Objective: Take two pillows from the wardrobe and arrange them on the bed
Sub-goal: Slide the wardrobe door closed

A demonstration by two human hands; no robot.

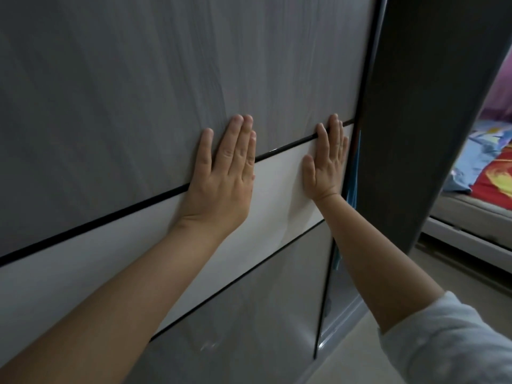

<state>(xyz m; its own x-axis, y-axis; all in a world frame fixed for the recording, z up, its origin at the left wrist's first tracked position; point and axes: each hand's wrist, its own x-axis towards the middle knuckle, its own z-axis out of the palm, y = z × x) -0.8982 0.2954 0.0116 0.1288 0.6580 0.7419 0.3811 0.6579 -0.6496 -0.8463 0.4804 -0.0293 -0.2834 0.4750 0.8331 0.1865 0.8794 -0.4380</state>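
The grey sliding wardrobe door fills most of the view, with a white band across its middle between thin black strips. My left hand lies flat against the door, fingers together, palm on the upper black strip. My right hand presses flat on the white band near the door's right edge. Neither hand holds anything. A narrow gap at the door's right edge shows a strip of blue cloth inside. No pillow is visible. The bed with a colourful sheet shows at the far right.
A dark grey wardrobe side panel stands right of the door, between it and the bed. The light bed frame and pale floor lie at the lower right. The door's bottom track runs along the floor.
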